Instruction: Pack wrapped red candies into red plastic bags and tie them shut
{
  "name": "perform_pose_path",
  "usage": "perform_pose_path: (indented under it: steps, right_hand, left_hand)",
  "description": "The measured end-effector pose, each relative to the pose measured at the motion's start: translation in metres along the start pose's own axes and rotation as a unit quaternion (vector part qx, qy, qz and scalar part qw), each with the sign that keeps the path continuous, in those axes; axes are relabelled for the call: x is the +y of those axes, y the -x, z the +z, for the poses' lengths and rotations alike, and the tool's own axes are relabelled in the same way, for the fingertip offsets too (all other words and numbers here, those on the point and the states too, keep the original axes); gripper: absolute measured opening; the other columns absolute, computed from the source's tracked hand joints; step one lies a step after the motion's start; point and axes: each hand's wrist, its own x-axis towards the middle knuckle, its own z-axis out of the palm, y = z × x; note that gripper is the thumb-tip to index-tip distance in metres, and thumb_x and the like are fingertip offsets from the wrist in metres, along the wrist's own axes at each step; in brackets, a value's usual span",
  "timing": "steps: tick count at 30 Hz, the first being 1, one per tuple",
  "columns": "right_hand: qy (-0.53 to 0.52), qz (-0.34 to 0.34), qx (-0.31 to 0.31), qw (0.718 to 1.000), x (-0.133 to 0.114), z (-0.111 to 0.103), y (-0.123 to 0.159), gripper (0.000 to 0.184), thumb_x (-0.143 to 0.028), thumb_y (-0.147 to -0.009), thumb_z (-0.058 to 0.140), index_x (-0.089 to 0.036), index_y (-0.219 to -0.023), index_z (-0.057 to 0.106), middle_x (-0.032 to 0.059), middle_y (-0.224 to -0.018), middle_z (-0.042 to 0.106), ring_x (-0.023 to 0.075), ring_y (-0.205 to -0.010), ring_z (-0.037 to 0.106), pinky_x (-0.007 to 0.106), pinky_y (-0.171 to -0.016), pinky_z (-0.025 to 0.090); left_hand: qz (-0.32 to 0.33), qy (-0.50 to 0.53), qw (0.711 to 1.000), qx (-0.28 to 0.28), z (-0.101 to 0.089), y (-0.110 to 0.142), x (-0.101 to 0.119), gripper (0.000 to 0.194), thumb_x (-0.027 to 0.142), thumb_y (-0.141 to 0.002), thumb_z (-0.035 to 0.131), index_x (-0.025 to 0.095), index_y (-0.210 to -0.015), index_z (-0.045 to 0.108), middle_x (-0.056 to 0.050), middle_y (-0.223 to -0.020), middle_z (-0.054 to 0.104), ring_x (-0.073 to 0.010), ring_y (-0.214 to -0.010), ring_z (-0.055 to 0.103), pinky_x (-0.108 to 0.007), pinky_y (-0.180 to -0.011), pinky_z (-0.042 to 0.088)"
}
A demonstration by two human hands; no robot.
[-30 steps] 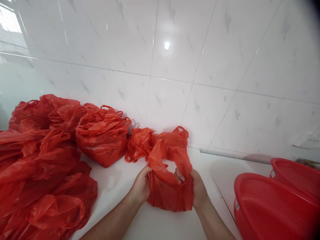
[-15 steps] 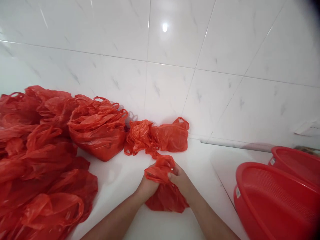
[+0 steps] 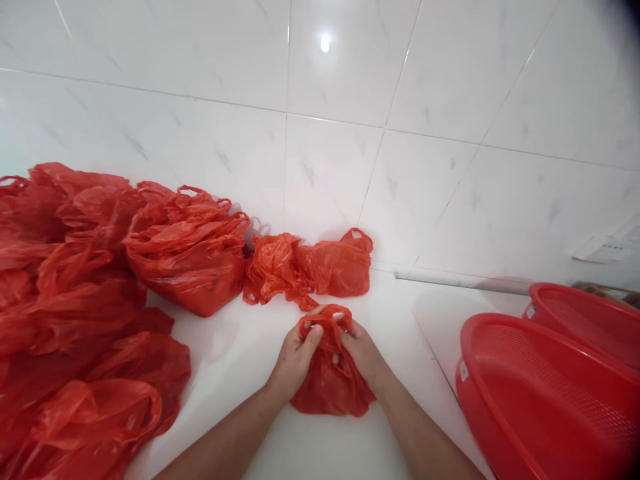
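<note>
My left hand and right hand pinch the gathered mouth of a small, red plastic handled bag, seemingly to control its limp film, over a white tabletop between heaped, crumpled red plastic bags and oval, red perforated plastic baskets.

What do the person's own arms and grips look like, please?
The left forearm and right forearm are bare, without sleeves in view. The left grip and right grip are ungloved human hands; no watch or ring shows, though some fingers are hidden.
</note>
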Motion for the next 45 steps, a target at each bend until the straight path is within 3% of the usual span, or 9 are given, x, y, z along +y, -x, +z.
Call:
perform_pose_path:
  steps: [5,11,16,20,25,33,38,41,45]
  right_hand:
    - [-0.042,-0.003,-0.074,0.996,-0.004,-0.005,0.004,0.03,-0.042,-0.083,0.059,-0.022,-0.105,0.053,0.0003,-0.057,0.063,0.0105,-0.043,0.049,0.02,-0.045,0.035]
    - [-0.132,0.023,-0.082,0.988,-0.003,-0.014,0.004,0.052,-0.067,-0.082,0.046,-0.023,-0.107,0.057,0.0015,-0.067,0.062,0.0137,-0.056,0.055,0.025,-0.055,0.043]
    - [-0.107,0.007,-0.071,0.992,0.0,-0.022,-0.001,0.029,-0.039,-0.071,0.074,-0.021,-0.088,0.059,0.0007,-0.084,0.064,0.0157,-0.073,0.061,0.028,-0.07,0.047]
    - [-0.059,-0.01,-0.065,0.996,-0.004,-0.021,-0.001,0.033,-0.022,-0.069,0.074,-0.024,-0.095,0.053,-0.0002,-0.092,0.063,0.0161,-0.078,0.062,0.031,-0.075,0.047]
    - [0.095,-0.064,0.008,0.993,0.003,-0.022,-0.006,0.035,-0.017,-0.069,0.063,-0.024,-0.102,0.053,-0.0005,-0.089,0.062,0.0154,-0.075,0.059,0.027,-0.067,0.047]
    - [0.267,-0.091,0.15,0.948,0.011,-0.017,-0.008,0.024,-0.016,-0.068,0.046,-0.02,-0.087,0.061,-0.0023,-0.071,0.061,0.0125,-0.057,0.051,0.023,-0.052,0.038]
    - [0.189,-0.102,0.088,0.973,0.006,-0.018,-0.007,0.024,-0.015,-0.071,0.049,-0.02,-0.086,0.066,0.0005,-0.081,0.066,0.0153,-0.071,0.057,0.026,-0.067,0.044]
    - [0.092,-0.048,0.042,0.994,0.0,-0.021,-0.005,0.018,-0.018,-0.071,0.059,-0.02,-0.087,0.067,0.0005,-0.081,0.066,0.0161,-0.074,0.059,0.027,-0.071,0.045]
    - [-0.063,-0.017,0.016,0.998,-0.005,-0.028,-0.003,0.027,-0.029,-0.073,0.065,-0.019,-0.098,0.064,0.0049,-0.092,0.067,0.0196,-0.082,0.062,0.032,-0.078,0.047]
  left_hand:
    - [-0.063,0.061,0.996,-0.007,-0.002,-0.004,0.003,0.051,0.054,-0.088,0.041,0.012,-0.095,0.068,-0.01,-0.082,0.072,-0.0242,-0.082,0.066,-0.033,-0.076,0.05]
    - [-0.108,0.082,0.99,0.034,-0.01,-0.009,-0.002,0.047,0.054,-0.083,0.051,0.015,-0.104,0.065,-0.009,-0.091,0.073,-0.0239,-0.083,0.067,-0.034,-0.077,0.051]
    - [-0.098,0.076,0.992,0.022,-0.014,-0.012,-0.002,0.044,0.046,-0.083,0.056,0.022,-0.12,0.059,-0.008,-0.119,0.064,-0.0247,-0.106,0.061,-0.038,-0.095,0.044]
    - [-0.082,0.112,0.99,0.007,-0.011,-0.011,-0.001,0.043,0.04,-0.084,0.056,0.021,-0.123,0.057,-0.009,-0.12,0.063,-0.0248,-0.107,0.06,-0.038,-0.096,0.043]
    - [-0.075,0.12,0.99,-0.001,-0.006,-0.009,0.003,0.042,0.039,-0.084,0.056,0.022,-0.122,0.057,-0.008,-0.112,0.066,-0.0222,-0.098,0.062,-0.034,-0.09,0.044]
    - [-0.075,0.021,0.997,-0.026,-0.001,-0.004,0.003,0.034,0.044,-0.085,0.055,0.019,-0.105,0.066,-0.007,-0.101,0.068,-0.0181,-0.086,0.062,-0.028,-0.08,0.045]
    - [-0.051,-0.005,0.999,0.002,0.0,-0.003,0.0,0.035,0.045,-0.085,0.055,0.018,-0.105,0.066,-0.008,-0.106,0.067,-0.0206,-0.092,0.061,-0.031,-0.085,0.045]
    - [-0.039,-0.018,0.999,0.021,-0.001,-0.002,-0.002,0.036,0.046,-0.085,0.054,0.018,-0.105,0.066,-0.008,-0.107,0.067,-0.0224,-0.093,0.061,-0.033,-0.086,0.045]
    - [0.087,-0.126,0.988,0.033,-0.005,0.001,-0.004,0.033,0.038,-0.09,0.046,0.021,-0.113,0.063,-0.009,-0.118,0.061,-0.0239,-0.111,0.054,-0.037,-0.098,0.038]
